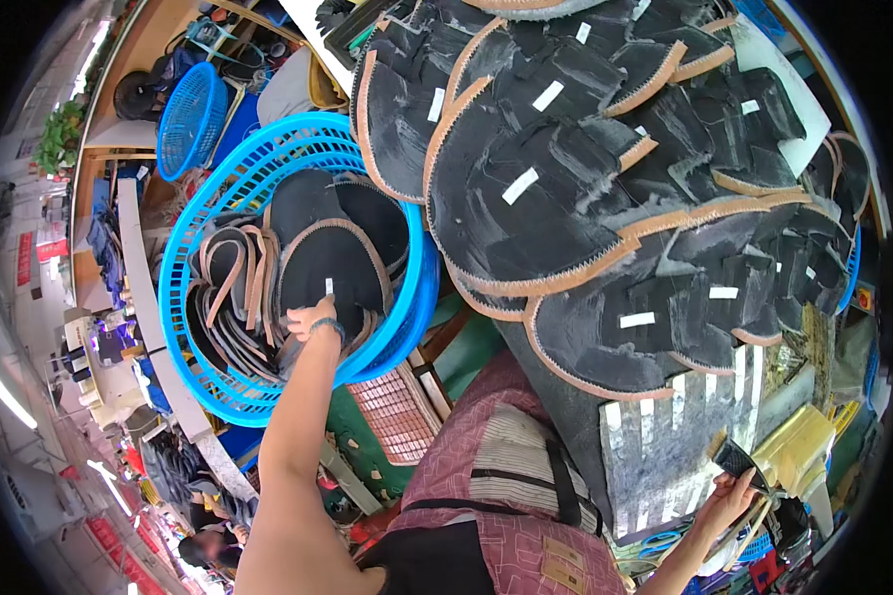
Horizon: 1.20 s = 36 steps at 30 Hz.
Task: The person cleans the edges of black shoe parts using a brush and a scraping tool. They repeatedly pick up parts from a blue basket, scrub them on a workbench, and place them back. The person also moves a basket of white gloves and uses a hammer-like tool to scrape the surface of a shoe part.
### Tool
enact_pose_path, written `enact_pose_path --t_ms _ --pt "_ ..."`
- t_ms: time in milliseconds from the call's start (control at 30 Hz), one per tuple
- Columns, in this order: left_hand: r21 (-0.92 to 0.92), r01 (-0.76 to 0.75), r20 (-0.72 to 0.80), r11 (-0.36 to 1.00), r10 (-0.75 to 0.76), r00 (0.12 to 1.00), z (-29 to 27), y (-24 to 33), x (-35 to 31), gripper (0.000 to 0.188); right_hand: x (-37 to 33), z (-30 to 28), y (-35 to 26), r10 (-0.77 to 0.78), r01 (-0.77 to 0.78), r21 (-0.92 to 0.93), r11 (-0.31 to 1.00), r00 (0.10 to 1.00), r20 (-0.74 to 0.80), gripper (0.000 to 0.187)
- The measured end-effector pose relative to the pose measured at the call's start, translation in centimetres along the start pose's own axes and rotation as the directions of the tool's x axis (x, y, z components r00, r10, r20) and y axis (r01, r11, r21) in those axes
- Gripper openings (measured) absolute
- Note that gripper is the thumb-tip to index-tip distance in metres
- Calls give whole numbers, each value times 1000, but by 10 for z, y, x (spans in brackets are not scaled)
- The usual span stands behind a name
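My left hand (313,317) reaches into a blue plastic basket (184,268) on the left. Its fingers are closed at a black shoe-upper piece (332,253) with a tan zigzag-stitched edge, just below a small white label. More such pieces (236,260) stand curled and stacked beside it. At the lower right, my right hand (726,504) grips a brush (734,460) with a dark body and a tan tip, next to a yellowish container (796,451). Many overlapping black pieces (526,188) with whitish smears and white labels cover the worktable between the hands.
A striped, stained board (680,446) lies at the table's near edge. Another blue basket (191,119) stands at the back left. Blue-handled scissors (660,542) are by the right forearm. A reddish slatted mat (395,415) is below the left basket. Another person (211,545) sits far left.
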<state>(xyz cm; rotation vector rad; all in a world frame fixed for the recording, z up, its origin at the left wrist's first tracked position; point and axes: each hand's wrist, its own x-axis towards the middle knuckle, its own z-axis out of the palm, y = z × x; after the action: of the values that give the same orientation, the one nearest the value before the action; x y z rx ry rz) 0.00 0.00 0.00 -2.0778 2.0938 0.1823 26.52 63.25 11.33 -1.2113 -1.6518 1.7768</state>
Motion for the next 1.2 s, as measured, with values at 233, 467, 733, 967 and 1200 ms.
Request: enact_pose_path --t_ms 233,467,733,967,1200 --pt "-175 -608 -355 775 526 773 10 -20 4 50 -13 -18 10 -1 16 109 994 991 -135 16" --pt "132 -978 -314 -160 929 -194 -145 10 -112 26 -12 -86 16 -36 75 130 989 959 -283 15" --pt "-25 -893 56 -449 892 -449 -291 7 -224 20 -20 -118 2 -69 131 164 978 939 -338 17" --pt "-565 -497 660 -659 1 -751 -252 -2 -428 25 3 -132 -24 -192 145 -157 977 920 -342 22" --pt "-464 266 296 -845 -432 -852 -23 -57 -525 9 46 -135 -10 -510 355 -533 768 842 -175 18"
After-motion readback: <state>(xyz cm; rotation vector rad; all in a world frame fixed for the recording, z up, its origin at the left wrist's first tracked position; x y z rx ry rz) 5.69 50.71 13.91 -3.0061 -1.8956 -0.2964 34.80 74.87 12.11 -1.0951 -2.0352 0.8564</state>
